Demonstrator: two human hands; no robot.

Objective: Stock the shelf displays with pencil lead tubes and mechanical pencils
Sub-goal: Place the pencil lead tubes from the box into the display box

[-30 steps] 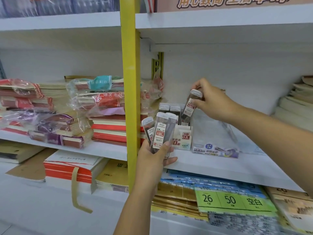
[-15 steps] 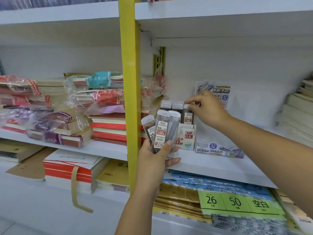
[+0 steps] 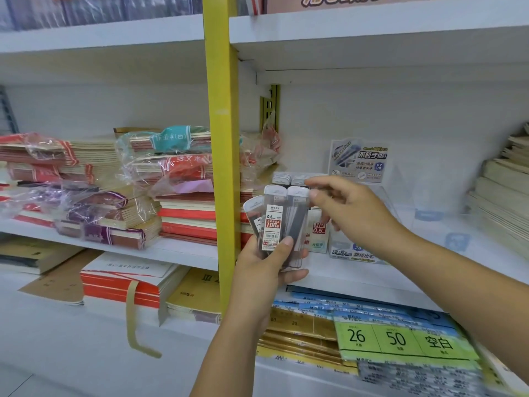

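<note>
Your left hand (image 3: 266,270) grips fanned lead tubes (image 3: 274,222) before the shelf (image 3: 357,275) while your right hand (image 3: 353,214), open and seemingly empty, hovers at their caps; probably light and slick, so pinch the flat sides.

1. Front lead tube (image 3: 273,224) in the left hand (image 3: 266,270): the white label says "M&G", "0.5" and "HB". Under that there's a red patch with a big "100", and a barcode below it.
2. Small white display box (image 3: 318,233) on the shelf: red tag reading "HB 0.5".
3. Backing card (image 3: 359,160) of the clear display stand: "不脏手铅芯" plus a round "0.7 2B" badge. The smaller lines are too blurry to read.
4. That stand's front strip (image 3: 353,255): "不脏手", "旋转出芯", and "2B" just above.
5. Green label (image 3: 400,339) on the packs one shelf down: "26", "50", "空白".
6. Teal band (image 3: 170,137) on a bagged notebook bundle: "作业本(白)". The red band (image 3: 186,161) under it says "语文本".
7. Sign (image 3: 372,1) at the very top: lettering is cut off, so I can't read it.
</note>
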